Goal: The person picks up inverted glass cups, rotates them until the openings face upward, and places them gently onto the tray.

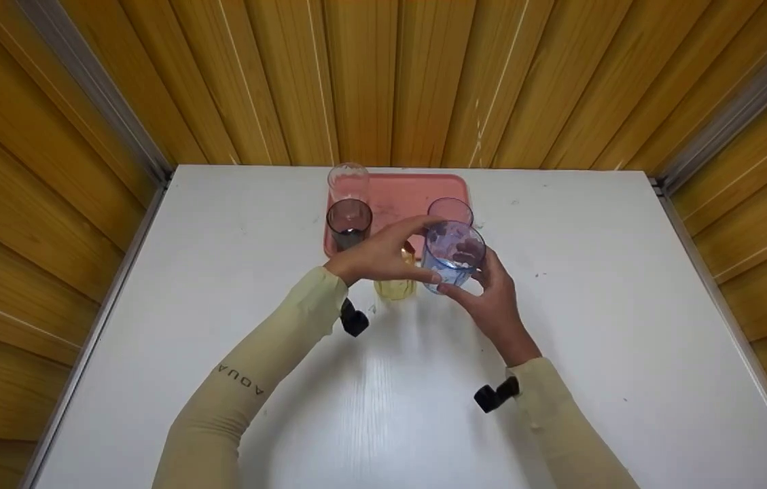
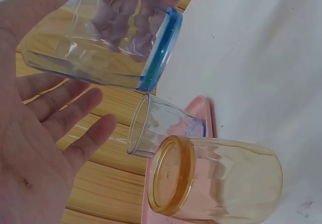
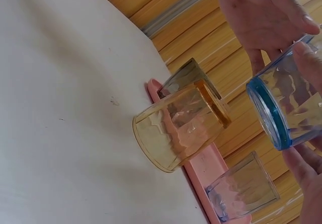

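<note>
A clear blue glass (image 1: pixel 453 255) with a thick blue base is held up off the table, mouth upward. My right hand (image 1: pixel 492 299) grips it by the side between thumb and fingers. Around its left side, my left hand (image 1: pixel 386 251) stands with its fingers spread and nearly straight, the thumb close to the glass; whether it touches is hard to tell. Below the left hand a yellow glass (image 3: pixel 178 128) stands upside down on the table, its amber base on top, partly hidden in the head view.
A pink tray (image 1: pixel 403 197) lies at the table's back edge. On it stand a dark grey glass (image 1: pixel 349 217), a clear glass (image 1: pixel 348 180) behind that, and a bluish glass (image 3: pixel 241 189) at the right. Wood-look panels (image 1: pixel 390 81) rise behind the white table (image 1: pixel 628 292).
</note>
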{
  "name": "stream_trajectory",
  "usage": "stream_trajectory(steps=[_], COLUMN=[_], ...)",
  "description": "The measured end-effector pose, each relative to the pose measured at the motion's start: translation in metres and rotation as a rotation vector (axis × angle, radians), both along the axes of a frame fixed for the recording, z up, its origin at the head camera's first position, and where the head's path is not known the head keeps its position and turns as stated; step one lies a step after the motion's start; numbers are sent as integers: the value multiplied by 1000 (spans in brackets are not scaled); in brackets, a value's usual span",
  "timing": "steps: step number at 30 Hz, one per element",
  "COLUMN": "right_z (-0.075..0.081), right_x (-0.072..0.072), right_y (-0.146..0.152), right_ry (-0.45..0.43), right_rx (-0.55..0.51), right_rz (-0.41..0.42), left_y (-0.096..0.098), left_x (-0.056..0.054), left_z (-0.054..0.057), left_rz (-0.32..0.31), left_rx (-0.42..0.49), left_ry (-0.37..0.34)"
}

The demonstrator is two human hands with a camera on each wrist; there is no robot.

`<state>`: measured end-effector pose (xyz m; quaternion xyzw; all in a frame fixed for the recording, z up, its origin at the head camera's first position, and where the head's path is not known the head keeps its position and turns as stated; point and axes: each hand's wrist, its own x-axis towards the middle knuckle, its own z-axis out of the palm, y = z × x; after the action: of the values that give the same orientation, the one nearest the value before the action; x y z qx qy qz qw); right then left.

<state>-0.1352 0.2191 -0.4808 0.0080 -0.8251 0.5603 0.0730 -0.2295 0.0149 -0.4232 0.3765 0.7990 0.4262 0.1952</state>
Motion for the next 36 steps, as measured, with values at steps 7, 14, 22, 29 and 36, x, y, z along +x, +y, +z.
stream_trajectory(steps=[7,14,22,29,36], right_z=[-1,10,27,13,14], right_x=[-1,4,11,2,1], right_y=[-1,-5,-6,4,7], right_ry=[8,-77,-31,24,102], right_rx=[-54,-41,-35,-17,25], right_rz=[10,7,49,56,82], left_y=[0,2,3,2,2], left_x=[1,2,2,3,2], left_z=[-4,-7,-8,-10,-10], left_rz=[14,-12,-23,-17,-29], left_rx=[-6,37,15,-29,-55], left_ry=[-51,-63,-54,-21,0])
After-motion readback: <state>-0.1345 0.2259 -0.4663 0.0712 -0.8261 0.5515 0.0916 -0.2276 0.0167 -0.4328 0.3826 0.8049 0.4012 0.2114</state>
